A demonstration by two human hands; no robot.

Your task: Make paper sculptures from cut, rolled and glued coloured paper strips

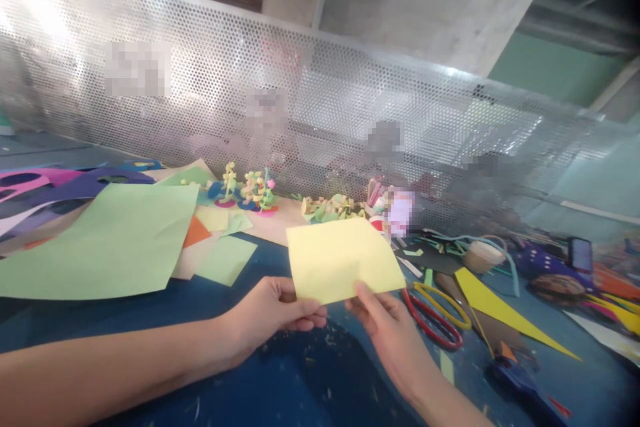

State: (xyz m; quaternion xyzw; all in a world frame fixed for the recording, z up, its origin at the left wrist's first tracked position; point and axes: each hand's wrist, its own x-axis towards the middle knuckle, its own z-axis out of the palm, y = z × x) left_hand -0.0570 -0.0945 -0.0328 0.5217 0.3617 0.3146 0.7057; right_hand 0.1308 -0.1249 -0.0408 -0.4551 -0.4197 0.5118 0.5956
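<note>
Both hands hold up a pale yellow sheet of paper (345, 257) above the dark blue table, in the middle of the head view. My left hand (280, 310) pinches its lower left corner between thumb and fingers. My right hand (383, 323) grips the lower right edge, its thumb on the near face. The sheet bends slightly and its right side is curved. Just right of my right hand lie scissors with red and yellow handles (435, 317). A large light green sheet (115, 240) spreads out to the left of my left hand.
Small paper figures (250, 188) stand at the back, beside a heap of paper scraps (335, 207). A perforated metal screen (200, 80) rises behind. On the right lie a yellow paper triangle (510, 313), a dark blue tool (520, 387) and a tape roll (484, 253).
</note>
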